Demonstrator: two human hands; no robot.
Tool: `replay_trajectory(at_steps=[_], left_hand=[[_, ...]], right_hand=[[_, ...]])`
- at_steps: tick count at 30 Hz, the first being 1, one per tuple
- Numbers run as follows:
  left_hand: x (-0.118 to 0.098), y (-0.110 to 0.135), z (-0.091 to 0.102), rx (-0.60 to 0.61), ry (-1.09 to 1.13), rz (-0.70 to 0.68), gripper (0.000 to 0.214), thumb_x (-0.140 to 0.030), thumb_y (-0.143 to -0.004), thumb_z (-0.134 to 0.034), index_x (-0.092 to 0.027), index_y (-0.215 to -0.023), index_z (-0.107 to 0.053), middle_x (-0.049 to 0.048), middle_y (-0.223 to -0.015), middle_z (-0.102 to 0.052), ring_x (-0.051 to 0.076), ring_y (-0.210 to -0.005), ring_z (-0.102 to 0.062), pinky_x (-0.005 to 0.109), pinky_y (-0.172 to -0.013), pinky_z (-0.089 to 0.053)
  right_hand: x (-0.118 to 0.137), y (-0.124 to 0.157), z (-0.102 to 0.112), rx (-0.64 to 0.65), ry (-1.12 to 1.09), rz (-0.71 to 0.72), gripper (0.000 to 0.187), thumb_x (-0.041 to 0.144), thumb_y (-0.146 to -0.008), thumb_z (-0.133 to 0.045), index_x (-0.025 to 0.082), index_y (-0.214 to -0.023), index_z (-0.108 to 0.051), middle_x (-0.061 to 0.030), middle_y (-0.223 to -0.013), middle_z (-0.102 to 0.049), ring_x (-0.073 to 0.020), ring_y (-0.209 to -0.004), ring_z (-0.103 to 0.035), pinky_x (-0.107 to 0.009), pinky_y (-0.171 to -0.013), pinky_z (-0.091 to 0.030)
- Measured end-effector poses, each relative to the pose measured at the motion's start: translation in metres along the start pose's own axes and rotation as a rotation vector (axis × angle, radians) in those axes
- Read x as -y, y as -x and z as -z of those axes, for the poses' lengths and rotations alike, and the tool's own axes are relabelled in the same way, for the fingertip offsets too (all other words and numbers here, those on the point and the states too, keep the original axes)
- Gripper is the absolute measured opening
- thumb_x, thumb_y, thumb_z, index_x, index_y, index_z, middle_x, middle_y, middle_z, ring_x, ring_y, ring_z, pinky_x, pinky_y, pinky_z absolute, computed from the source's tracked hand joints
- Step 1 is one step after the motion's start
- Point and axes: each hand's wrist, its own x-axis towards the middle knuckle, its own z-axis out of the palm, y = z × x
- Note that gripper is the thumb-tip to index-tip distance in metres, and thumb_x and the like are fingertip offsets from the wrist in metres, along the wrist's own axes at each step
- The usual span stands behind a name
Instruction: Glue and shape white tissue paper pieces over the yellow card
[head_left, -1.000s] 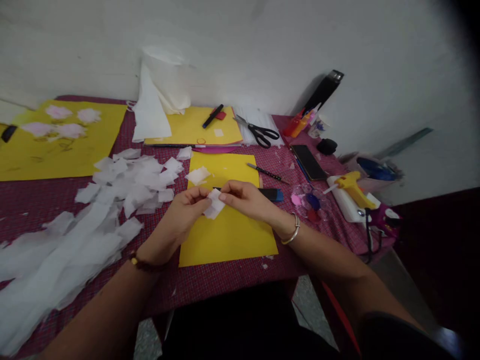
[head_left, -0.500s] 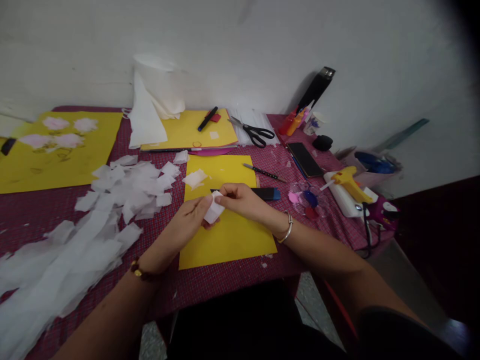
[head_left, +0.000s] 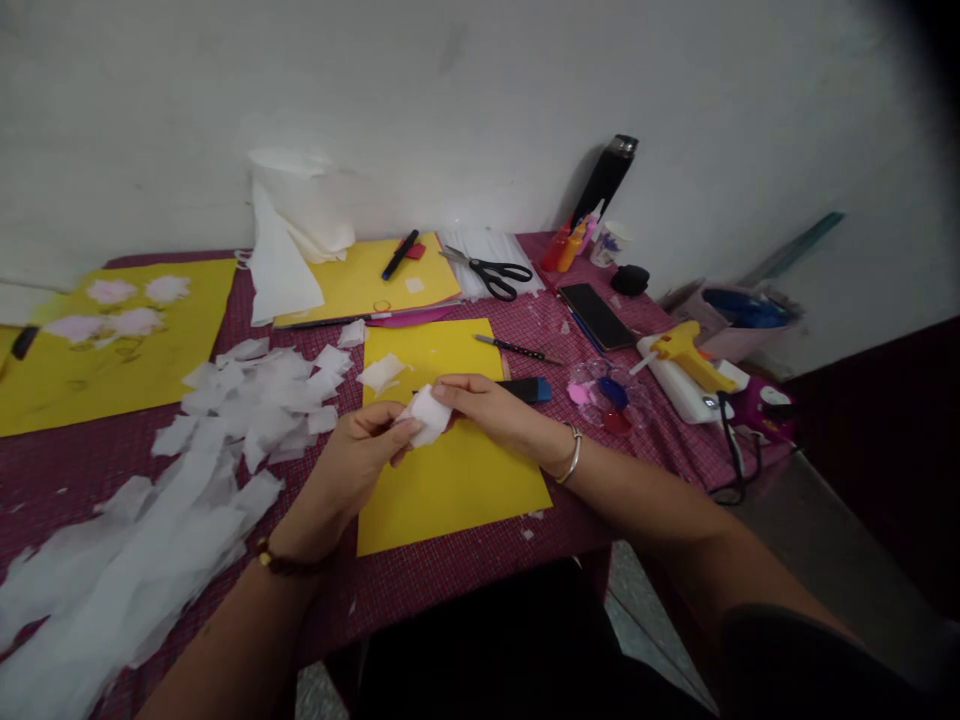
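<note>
Both hands pinch one small piece of white tissue (head_left: 426,414) at the middle of the frame: the left hand (head_left: 358,462) has its grip on the lower left edge, the right hand (head_left: 489,410) on the upper right. It is held just above a yellow sheet (head_left: 450,480) lying on the surface (head_left: 465,570), which has a dark red checked cloth. Left of the hands lies a heap of tissue scraps (head_left: 262,390). Just behind the right hand sits a black and blue marker (head_left: 529,389). Toward the upper middle lie scissors (head_left: 487,270), and at right a yellow glue gun (head_left: 686,355).
</note>
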Motion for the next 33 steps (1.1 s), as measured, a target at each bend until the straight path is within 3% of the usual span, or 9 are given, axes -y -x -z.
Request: replay_trajectory(at_steps=[3, 6, 11, 19, 24, 27, 30, 33], left_hand=[[-0.002, 0.001, -0.003, -0.005, -0.003, 0.013, 0.023, -0.027, -0.068, -0.078, -0.018, -0.065, -0.056, -0.0068, -0.054, -0.048, 0.006, -0.047, -0.035, 0.021, -0.045, -0.025], [-0.004, 0.001, -0.009, -0.024, 0.019, 0.022, 0.029, -0.022, -0.063, -0.077, -0.02, -0.064, -0.048, -0.0082, -0.054, -0.048, 0.007, -0.048, -0.038, 0.02, -0.048, -0.029], [-0.002, -0.003, -0.009, 0.038, -0.062, 0.032, 0.022, -0.022, -0.065, -0.072, -0.019, -0.085, -0.063, -0.0007, -0.078, -0.068, 0.013, -0.07, -0.058, 0.025, -0.065, -0.044], [-0.003, 0.001, -0.006, -0.013, -0.071, 0.076, 0.022, -0.034, -0.069, -0.076, -0.018, -0.069, -0.062, -0.0019, -0.065, -0.061, 0.01, -0.057, -0.051, 0.023, -0.056, -0.039], [-0.004, 0.002, -0.009, -0.07, 0.07, 0.161, 0.029, -0.038, -0.067, -0.075, -0.018, -0.062, -0.055, -0.0024, -0.058, -0.057, 0.009, -0.048, -0.047, 0.022, -0.048, -0.036], [-0.005, 0.001, -0.009, -0.103, 0.093, 0.163, 0.029, -0.037, -0.063, -0.076, -0.018, -0.061, -0.054, -0.0035, -0.055, -0.055, 0.008, -0.046, -0.046, 0.021, -0.046, -0.034], [-0.005, 0.001, -0.009, -0.132, 0.087, 0.164, 0.03, -0.037, -0.06, -0.078, -0.017, -0.059, -0.055, -0.0049, -0.052, -0.052, 0.007, -0.044, -0.042, 0.02, -0.045, -0.031], [-0.005, 0.001, -0.009, -0.149, 0.089, 0.155, 0.029, -0.035, -0.059, -0.078, -0.017, -0.058, -0.055, -0.0048, -0.052, -0.052, 0.007, -0.045, -0.042, 0.02, -0.045, -0.031]], right_hand=[[0.002, 0.002, -0.001, 0.009, -0.009, 0.004, 0.028, 0.043, -0.084, -0.061, 0.017, -0.076, -0.058, 0.0022, -0.07, -0.054, -0.0098, -0.064, -0.047, -0.024, -0.064, -0.043], [0.004, 0.002, -0.001, 0.031, 0.052, -0.007, 0.027, 0.042, -0.086, -0.059, 0.018, -0.074, -0.056, 0.0027, -0.068, -0.052, -0.0097, -0.063, -0.045, -0.024, -0.064, -0.042], [0.005, 0.002, 0.001, 0.07, 0.178, 0.027, 0.031, 0.043, -0.088, -0.056, 0.019, -0.07, -0.051, 0.0039, -0.065, -0.047, -0.0092, -0.061, -0.042, -0.025, -0.063, -0.04], [0.003, 0.002, 0.005, 0.125, 0.323, 0.064, 0.041, 0.055, -0.089, -0.052, 0.019, -0.071, -0.051, 0.003, -0.065, -0.047, -0.0105, -0.063, -0.044, -0.025, -0.062, -0.039], [0.007, 0.006, 0.009, 0.17, 0.276, 0.111, 0.044, 0.059, -0.093, -0.045, 0.017, -0.1, -0.058, -0.0021, -0.085, -0.058, -0.0125, -0.077, -0.051, -0.027, -0.071, -0.044], [0.005, 0.005, 0.01, 0.252, 0.288, 0.134, 0.049, 0.054, -0.083, -0.062, 0.017, -0.115, -0.053, -0.0054, -0.104, -0.06, -0.0135, -0.086, -0.055, -0.029, -0.078, -0.047], [0.006, 0.007, 0.007, 0.239, 0.446, 0.178, 0.057, 0.041, -0.075, -0.073, 0.017, -0.121, -0.05, -0.0077, -0.116, -0.058, -0.015, -0.093, -0.057, -0.03, -0.081, -0.048], [0.011, 0.013, 0.002, 0.233, 0.619, 0.149, 0.072, 0.041, -0.071, -0.077, 0.019, -0.131, -0.045, -0.0093, -0.12, -0.059, -0.0172, -0.094, -0.058, -0.032, -0.081, -0.048]])
